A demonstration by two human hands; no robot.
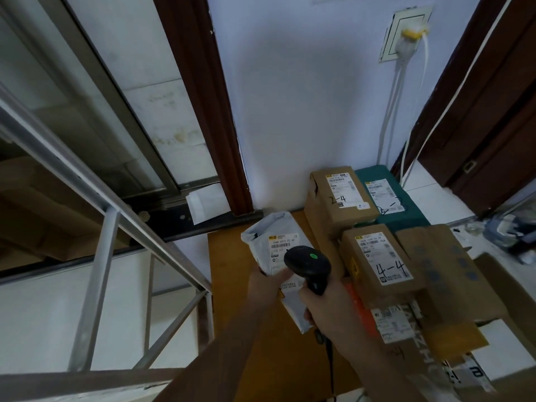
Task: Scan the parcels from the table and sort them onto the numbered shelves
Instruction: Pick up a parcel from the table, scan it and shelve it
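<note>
Held up over the brown wooden table's (232,285) left edge: white plastic mailer bag w/ shipping label (275,239), long axis running away from body, pinched at its near end by left hand (268,281). Just right, nearly touching: black handheld barcode scanner (307,264), nose toward label, right hand (327,309) fingers wrapped round grip.

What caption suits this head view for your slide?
Left hand holds a white mailer while right hand aims a scanner at it.

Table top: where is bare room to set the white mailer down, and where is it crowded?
Bare wood on the table lies left of the white mailer, up to its left edge. The right side is crowded: the 2-4 box, 4-4 box and green parcel sit packed together.
</note>
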